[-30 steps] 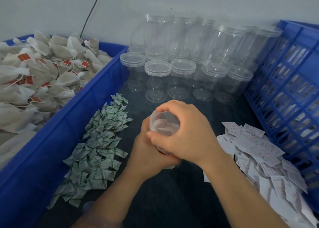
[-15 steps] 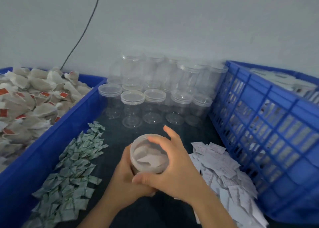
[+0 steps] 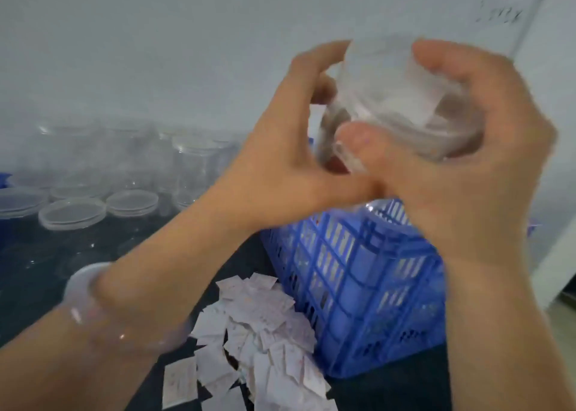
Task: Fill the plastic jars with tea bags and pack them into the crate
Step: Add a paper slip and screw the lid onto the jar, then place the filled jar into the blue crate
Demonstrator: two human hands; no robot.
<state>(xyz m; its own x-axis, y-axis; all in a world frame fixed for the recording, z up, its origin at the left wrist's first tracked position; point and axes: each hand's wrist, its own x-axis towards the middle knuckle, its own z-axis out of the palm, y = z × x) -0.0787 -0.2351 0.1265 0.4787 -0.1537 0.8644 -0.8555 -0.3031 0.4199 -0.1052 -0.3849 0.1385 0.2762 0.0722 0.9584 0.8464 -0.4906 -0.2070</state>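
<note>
Jar [image 3: 402, 99], raised at right: clear plastic, smooth, faintly glossy, motion-blurred. Contents show through as white, matt and papery; too blurred to read any weave.
Crate [image 3: 358, 273], near right: blue moulded plastic, lattice walls, smooth with a dull sheen.
Empty jars [image 3: 193, 161], far left: the same clear plastic, with glossy rims catching light. Lids [image 3: 73, 213]: translucent, slightly frosted.
Slips [image 3: 265, 326], piled near centre: thin white paper, matt, creased, faint reddish print.
Tabletop [image 3: 37, 255]: dark, smooth, mildly reflective.
Bracelet [image 3: 84, 289], near left: pale, translucent, polished, with bright highlights; material cannot be told.
Wall [image 3: 156, 36], far: pale, matt, even.
</note>
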